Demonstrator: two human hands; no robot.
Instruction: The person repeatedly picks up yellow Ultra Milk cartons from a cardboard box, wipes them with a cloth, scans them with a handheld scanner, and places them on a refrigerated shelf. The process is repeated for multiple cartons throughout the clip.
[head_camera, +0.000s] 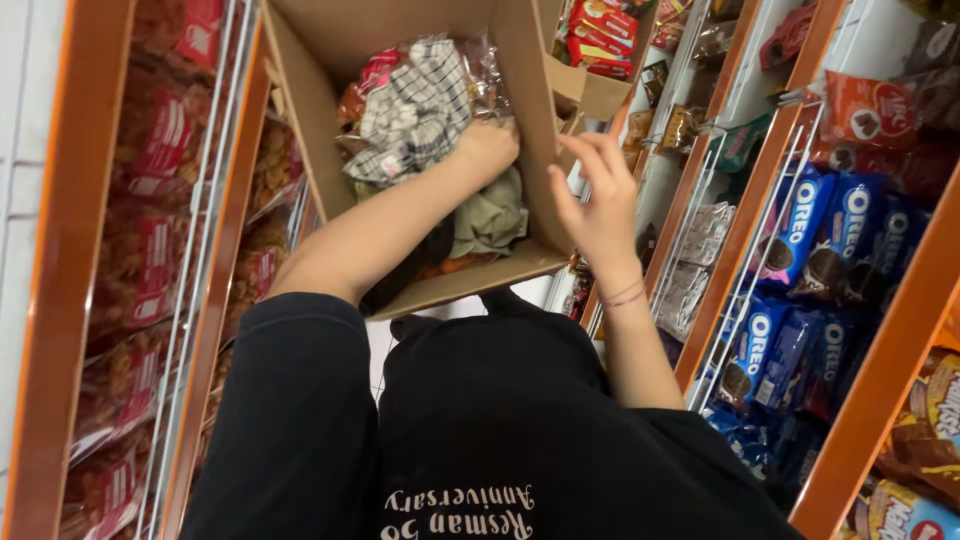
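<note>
Inside the box (330, 40), the left hand (487, 145) is buried among the packets (415, 105), so I cannot tell how far it is closed or what it grips. The right hand (597, 205) is open, fingers spread on the box's side wall; a firm brace there would steady it. Snack shelves (760, 200) crowd both sides, cramping the elbows.
</note>
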